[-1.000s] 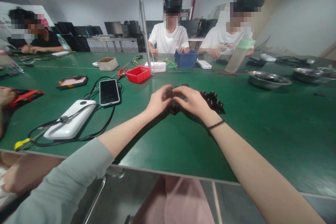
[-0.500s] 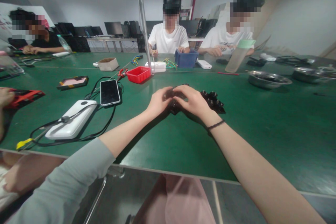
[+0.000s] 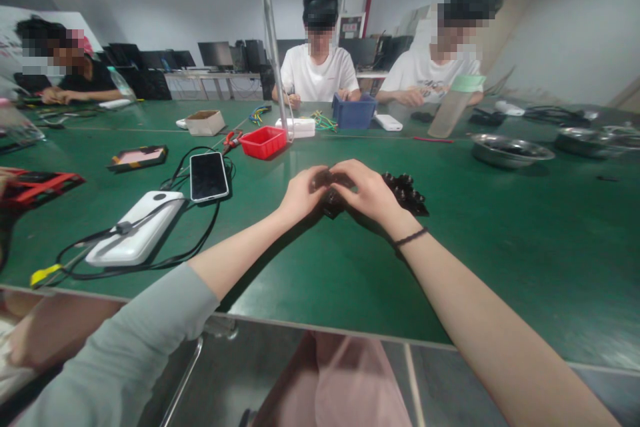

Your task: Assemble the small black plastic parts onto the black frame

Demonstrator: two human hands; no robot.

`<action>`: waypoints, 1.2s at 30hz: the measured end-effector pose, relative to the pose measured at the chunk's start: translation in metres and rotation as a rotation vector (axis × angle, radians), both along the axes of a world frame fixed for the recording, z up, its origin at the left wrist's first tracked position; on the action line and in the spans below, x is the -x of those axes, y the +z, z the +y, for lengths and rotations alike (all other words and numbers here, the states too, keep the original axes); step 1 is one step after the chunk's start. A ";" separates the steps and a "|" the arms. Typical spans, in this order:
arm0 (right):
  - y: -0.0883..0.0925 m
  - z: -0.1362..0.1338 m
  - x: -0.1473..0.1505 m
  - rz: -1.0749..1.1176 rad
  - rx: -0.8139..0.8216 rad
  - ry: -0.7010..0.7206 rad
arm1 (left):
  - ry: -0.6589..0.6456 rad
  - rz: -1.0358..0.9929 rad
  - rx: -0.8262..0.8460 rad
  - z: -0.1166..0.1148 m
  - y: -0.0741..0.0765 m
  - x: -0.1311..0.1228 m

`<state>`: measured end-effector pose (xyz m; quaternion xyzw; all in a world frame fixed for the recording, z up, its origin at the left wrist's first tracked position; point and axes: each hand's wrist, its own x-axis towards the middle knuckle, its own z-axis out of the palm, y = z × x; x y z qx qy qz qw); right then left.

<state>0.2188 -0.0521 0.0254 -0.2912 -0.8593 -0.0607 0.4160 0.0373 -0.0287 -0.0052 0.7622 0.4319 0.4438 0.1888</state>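
Observation:
Both hands meet over the green table (image 3: 330, 280), fingers curled around small black parts (image 3: 331, 203) that show beneath the thumbs. My left hand (image 3: 304, 191) closes on them from the left side. From the right, my right hand (image 3: 367, 191) pinches at the same spot, its thumb near the left thumb. What exactly the fingertips grip is mostly covered. Just beyond the right wrist lies a cluster of black knobbed parts (image 3: 407, 193) with shiny round tops.
Left of my arms are a phone (image 3: 209, 177), a white power bank (image 3: 137, 230) and black cables. Ahead stand a red bin (image 3: 264, 143), a metal pole (image 3: 273, 33) and a blue bin (image 3: 354, 112). Metal bowls (image 3: 513, 152) are at right. People sit across the table.
My hands stay almost in place over the black parts. The person opposite has shifted slightly left, and the hand at the far left has drawn back from the red object.

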 end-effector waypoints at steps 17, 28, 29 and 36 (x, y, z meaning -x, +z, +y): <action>0.001 0.000 0.000 -0.016 0.051 0.012 | -0.009 0.043 -0.011 -0.001 0.002 -0.001; -0.001 0.001 0.000 -0.003 0.054 -0.020 | -0.008 0.038 -0.017 0.000 0.001 0.000; -0.002 0.001 -0.001 0.003 0.054 -0.029 | -0.011 0.038 -0.017 0.000 0.001 0.000; -0.006 0.005 -0.002 0.020 0.086 -0.063 | -0.005 0.042 -0.004 -0.001 0.002 0.000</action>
